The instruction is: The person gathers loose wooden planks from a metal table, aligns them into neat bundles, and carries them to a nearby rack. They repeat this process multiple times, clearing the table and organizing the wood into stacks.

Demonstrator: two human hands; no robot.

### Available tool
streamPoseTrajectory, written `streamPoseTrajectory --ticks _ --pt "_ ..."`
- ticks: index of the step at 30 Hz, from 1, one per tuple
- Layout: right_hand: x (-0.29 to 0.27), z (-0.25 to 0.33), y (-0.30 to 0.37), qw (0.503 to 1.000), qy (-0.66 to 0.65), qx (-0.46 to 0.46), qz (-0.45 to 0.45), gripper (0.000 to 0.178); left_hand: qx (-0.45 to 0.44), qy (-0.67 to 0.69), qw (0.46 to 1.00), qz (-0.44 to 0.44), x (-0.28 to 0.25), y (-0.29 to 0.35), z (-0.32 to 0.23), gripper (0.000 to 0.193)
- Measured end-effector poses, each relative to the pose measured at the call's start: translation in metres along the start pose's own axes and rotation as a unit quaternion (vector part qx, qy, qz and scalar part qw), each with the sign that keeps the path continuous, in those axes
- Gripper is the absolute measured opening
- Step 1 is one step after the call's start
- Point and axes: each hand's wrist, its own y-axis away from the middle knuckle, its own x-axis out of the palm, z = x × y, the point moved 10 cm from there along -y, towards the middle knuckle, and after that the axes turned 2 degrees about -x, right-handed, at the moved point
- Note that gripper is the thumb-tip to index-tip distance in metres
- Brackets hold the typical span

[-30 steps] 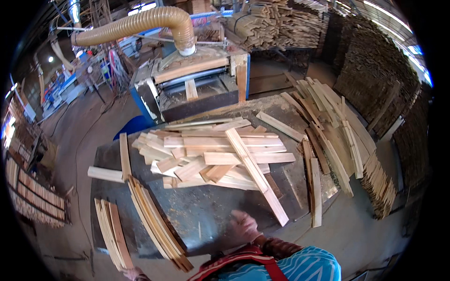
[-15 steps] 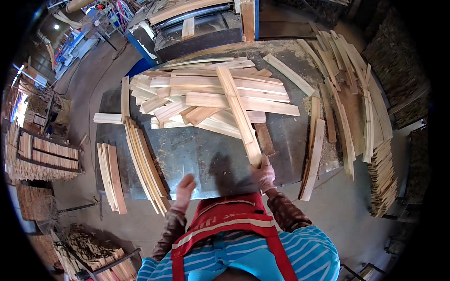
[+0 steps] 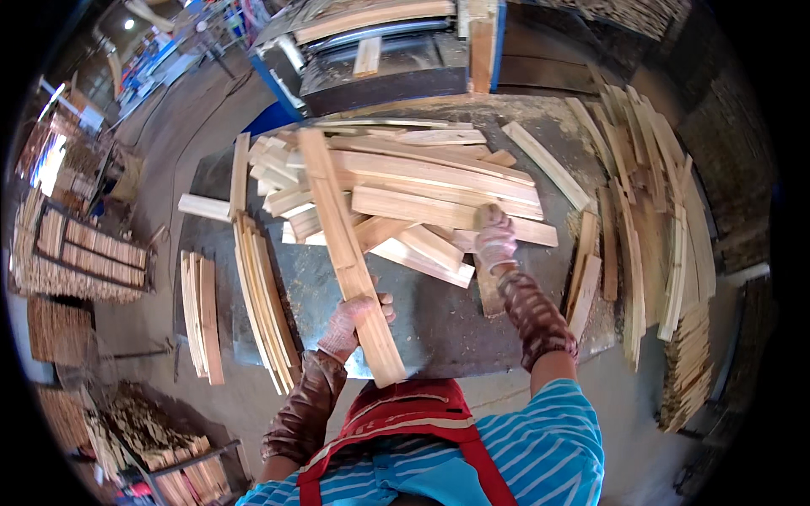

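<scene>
My left hand [image 3: 348,325], in a pale work glove, is closed round a long wooden plank [image 3: 337,223]. This plank slants away from me, its near end by my apron and its far end over the left part of a loose pile of wooden boards [image 3: 439,179]. Farther out, my gloved right hand [image 3: 495,238] is at the right front of the pile, beside the ends of some boards. Its fingers are curled, and whether they have hold of a board is hidden. A short darker board [image 3: 489,291] lies just below that hand.
The dark metal table [image 3: 439,337] carries narrow board stacks at its left [image 3: 263,295] and right [image 3: 582,291] edges. Behind it stands a machine with a roller [image 3: 380,38]. More boards [image 3: 645,169] lie at the far right; bundled wood [image 3: 84,253] stands at the left.
The plank has passed from my right hand to my left and swung leftward. My right hand has let go of it and reached forward to the pile. The view has shifted slightly.
</scene>
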Motion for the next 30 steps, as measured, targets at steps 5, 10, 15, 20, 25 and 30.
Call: streamPoseTrajectory --ticks 5,10,15,20,25,30 --pt "0.027 -0.039 -0.025 0.987 -0.046 0.008 0.153 0.033 0.009 -0.038 0.999 -0.008 0.016 0.008 -0.011 0.066" --pt "-0.024 0.024 0.017 0.949 -0.185 -0.031 0.253 0.049 0.068 -0.066 0.995 -0.03 0.021 0.002 -0.002 0.064" --pt "-0.041 0.152 0.044 0.928 -0.306 -0.178 0.118 0.037 0.035 -0.2 0.974 -0.101 0.011 -0.043 0.054 0.053" --pt "-0.054 0.13 -0.004 0.902 -0.343 -0.13 0.227 0.068 0.102 -0.011 0.993 -0.055 0.039 -0.047 0.025 0.044" --pt "0.017 -0.042 -0.081 0.987 -0.021 -0.083 0.137 0.092 0.103 -0.037 0.992 -0.059 0.055 -0.029 -0.022 0.058" --pt "0.048 -0.107 -0.101 0.979 0.073 -0.079 0.172 0.069 0.121 -0.041 0.991 -0.033 0.066 -0.015 -0.05 0.062"
